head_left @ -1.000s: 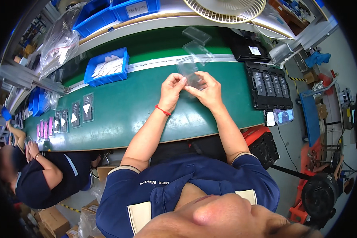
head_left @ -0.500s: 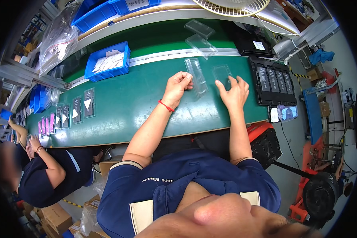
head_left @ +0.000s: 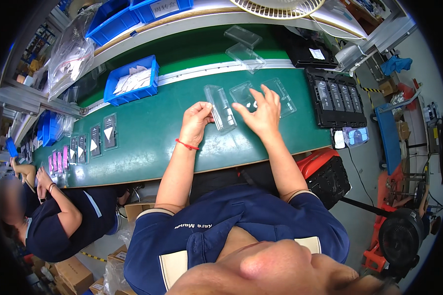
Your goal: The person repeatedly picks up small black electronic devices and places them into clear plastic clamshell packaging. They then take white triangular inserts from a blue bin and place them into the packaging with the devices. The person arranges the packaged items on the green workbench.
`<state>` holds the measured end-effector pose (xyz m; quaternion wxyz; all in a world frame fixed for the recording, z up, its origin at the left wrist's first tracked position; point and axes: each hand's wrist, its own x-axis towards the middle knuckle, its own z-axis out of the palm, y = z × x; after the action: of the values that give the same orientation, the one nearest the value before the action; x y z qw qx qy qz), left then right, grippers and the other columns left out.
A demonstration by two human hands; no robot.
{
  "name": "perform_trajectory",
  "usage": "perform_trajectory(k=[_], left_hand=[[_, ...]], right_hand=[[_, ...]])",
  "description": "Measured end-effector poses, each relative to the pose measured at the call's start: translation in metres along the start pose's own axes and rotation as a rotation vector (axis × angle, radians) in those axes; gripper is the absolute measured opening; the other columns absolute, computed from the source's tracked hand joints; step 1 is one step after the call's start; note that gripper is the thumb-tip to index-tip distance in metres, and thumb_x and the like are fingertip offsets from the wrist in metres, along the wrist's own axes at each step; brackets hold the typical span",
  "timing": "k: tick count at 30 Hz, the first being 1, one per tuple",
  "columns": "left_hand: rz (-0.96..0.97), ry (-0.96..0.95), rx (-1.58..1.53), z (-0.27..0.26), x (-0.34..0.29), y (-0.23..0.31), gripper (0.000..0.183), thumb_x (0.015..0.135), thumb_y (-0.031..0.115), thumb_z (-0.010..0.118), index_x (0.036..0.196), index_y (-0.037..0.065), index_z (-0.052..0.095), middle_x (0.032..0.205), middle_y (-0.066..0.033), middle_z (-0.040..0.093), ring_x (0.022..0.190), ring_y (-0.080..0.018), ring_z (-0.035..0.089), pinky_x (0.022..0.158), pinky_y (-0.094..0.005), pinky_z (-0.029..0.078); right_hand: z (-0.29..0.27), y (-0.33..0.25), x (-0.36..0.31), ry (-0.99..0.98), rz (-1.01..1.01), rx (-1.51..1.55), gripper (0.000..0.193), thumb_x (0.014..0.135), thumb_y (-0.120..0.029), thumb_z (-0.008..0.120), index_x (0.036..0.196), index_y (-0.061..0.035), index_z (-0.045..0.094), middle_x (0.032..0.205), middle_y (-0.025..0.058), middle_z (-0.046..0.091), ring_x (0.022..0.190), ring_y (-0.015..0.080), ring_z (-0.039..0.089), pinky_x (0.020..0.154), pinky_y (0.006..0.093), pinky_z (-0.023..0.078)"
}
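Above the green tabletop, my left hand pinches the left edge of a narrow stack of clear plastic trays, which stands tilted. My right hand is spread, thumb and fingers apart, over a single clear tray just right of the stack. Part of that tray is hidden behind the fingers, and I cannot tell whether they touch it. One more clear tray lies flat beyond the right hand.
A black tray of dark flat packs sits at the right. At the back left stands a blue bin of white slips. Dark packs with white triangles line the left side, near a co-worker. More clear trays lie at the back.
My left hand has shifted left with the tray stack. My right hand has also moved left, and a separate clear tray now shows between the stack and the tray at right.
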<state>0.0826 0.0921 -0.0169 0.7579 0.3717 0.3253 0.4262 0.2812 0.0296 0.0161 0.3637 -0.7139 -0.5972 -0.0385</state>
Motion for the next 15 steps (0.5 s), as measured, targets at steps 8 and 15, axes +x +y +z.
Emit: perform_trajectory(k=[8,15], left_hand=[[0.026,-0.102,-0.216,-0.024,-0.016,0.005,0.008,0.092,0.013,0.063,0.093,0.005,0.062,0.085,-0.0045,0.063,0.081,-0.0161,0.061,0.075,-0.0346,0.051],[0.032,0.229,0.088,-0.068,-0.028,0.031,0.014,0.092,0.019,0.064,0.093,0.005,0.061,0.073,-0.0019,0.059,0.061,-0.0092,0.056,0.036,-0.0205,0.038]], right_hand=[[0.045,-0.043,0.006,-0.358,0.166,0.741,0.054,0.078,-0.029,0.075,0.123,-0.0040,0.060,0.105,0.0132,0.066,0.077,0.0149,0.065,0.068,0.0276,0.053],[0.025,-0.041,0.003,-0.209,0.034,0.122,0.066,0.076,-0.045,0.073,0.123,-0.0009,0.057,0.131,0.0345,0.047,0.119,0.0464,0.050,0.098,0.0478,0.044]])
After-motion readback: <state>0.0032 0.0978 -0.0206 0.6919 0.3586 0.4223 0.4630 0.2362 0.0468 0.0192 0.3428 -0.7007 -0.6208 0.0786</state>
